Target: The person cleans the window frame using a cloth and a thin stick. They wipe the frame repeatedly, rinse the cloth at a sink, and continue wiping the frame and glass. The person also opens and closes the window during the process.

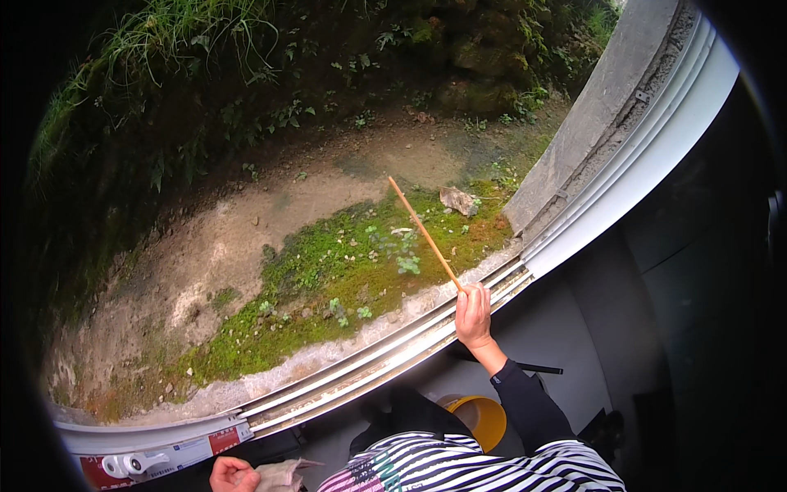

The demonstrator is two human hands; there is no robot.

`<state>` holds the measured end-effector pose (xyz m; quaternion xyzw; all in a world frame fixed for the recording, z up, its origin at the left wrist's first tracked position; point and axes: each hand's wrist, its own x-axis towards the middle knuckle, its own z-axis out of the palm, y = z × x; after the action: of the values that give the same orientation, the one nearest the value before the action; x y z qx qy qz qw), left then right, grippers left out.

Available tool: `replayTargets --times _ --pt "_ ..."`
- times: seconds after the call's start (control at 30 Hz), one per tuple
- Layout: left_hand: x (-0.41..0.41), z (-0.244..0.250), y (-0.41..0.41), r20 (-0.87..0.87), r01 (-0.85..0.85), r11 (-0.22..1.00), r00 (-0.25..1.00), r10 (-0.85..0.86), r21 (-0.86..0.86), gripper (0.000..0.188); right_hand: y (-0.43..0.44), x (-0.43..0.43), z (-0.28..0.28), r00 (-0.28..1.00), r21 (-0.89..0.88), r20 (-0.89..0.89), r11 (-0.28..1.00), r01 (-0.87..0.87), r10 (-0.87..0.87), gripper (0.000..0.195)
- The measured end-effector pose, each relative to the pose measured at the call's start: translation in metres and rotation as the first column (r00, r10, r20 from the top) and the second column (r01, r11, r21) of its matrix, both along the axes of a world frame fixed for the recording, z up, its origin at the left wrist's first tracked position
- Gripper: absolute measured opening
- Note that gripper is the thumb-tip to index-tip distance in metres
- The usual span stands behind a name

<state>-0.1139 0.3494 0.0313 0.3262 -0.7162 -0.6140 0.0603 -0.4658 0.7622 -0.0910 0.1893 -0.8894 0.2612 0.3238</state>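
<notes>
My right hand [473, 315] grips one end of a thin wooden stick [425, 234]. The stick reaches out past the white window track [369, 381], its far end over the mossy ground outside. At the lower edge of the view, my left hand [233, 475] has its fingers curled on a pale, crumpled cloth [280, 476]. This hand is just below the window sash's white latch [134, 464]. Dirt shows in the track's grooves.
Green moss [332, 258] with small plants and a stone-like chunk [458, 201] covers the ground outside, below a planted bank [369, 55]. A concrete post [590, 123] and white frame [652, 178] rise at right. A yellow bucket [492, 424] stands on the floor inside.
</notes>
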Motion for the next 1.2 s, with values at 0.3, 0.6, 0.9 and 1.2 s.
replayTargets --times 0.3,0.6,0.9,1.2 --pt "-0.144 0.040 0.087 -0.525 0.375 0.381 0.714 0.463 0.845 0.069 0.010 0.023 0.014 0.988 -0.660 0.130 0.751 0.023 0.085 0.015" --pt "-0.225 0.075 0.168 -0.323 0.502 0.864 0.825 -0.464 0.043 0.027 0.119 0.133 0.051 0.993 -0.687 0.042 0.719 0.107 -0.108 0.014" --pt "-0.349 0.049 0.323 0.050 0.364 0.167 0.517 -0.854 -0.916 0.025 0.158 0.159 0.045 0.956 -0.720 0.153 0.634 0.283 -0.252 0.015" --pt "-0.414 -0.111 0.448 -0.049 0.211 0.086 0.175 -0.983 -0.974 0.043 0.167 0.183 0.057 0.980 -0.771 0.200 0.615 0.163 -0.009 0.022"
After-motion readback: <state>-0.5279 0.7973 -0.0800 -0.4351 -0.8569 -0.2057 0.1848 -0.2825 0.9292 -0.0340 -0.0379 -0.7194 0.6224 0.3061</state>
